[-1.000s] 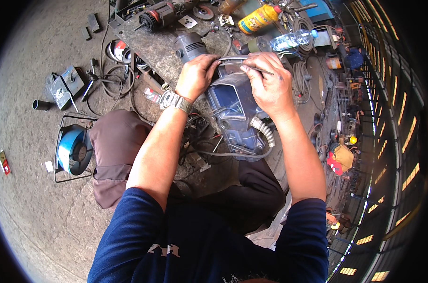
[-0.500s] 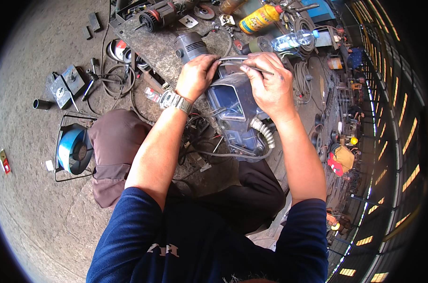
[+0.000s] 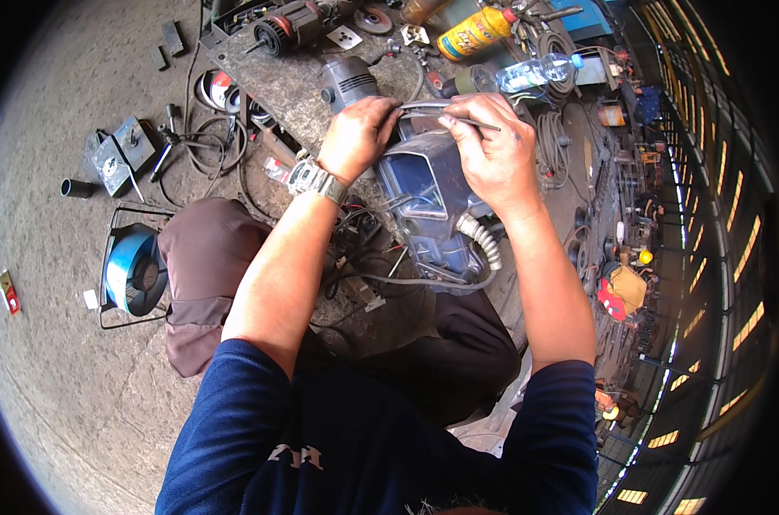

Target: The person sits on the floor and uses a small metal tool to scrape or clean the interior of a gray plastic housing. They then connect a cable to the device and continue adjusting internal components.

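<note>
In front of me lies a dark blue-grey plastic housing (image 3: pixel 454 184) with a framed clear window (image 3: pixel 415 187); a ribbed grey hose (image 3: pixel 480 240) bends along its lower right. At its upper edge, my left hand (image 3: pixel 361 137) is closed, thumb and fingers pinching the left end of a thin grey strip (image 3: pixel 424 106). My right hand (image 3: pixel 497 150) is closed at the strip's other end. A slim dark rod (image 3: pixel 480 125) sticks out from between its thumb and fingers; its kind is unclear. The fingertips partly hide the strip.
A grey motor body (image 3: pixel 351 81) stands just beyond my left hand. Farther off lie a yellow bottle (image 3: pixel 475 34), a clear water bottle (image 3: pixel 535 73) and coiled cable (image 3: pixel 554 142). On the floor at left are a blue round fan-like unit (image 3: pixel 136 273) and a metal box (image 3: pixel 123 159).
Both hands keep their hold on the strip and have barely moved. My left forearm has shifted slightly to the left.
</note>
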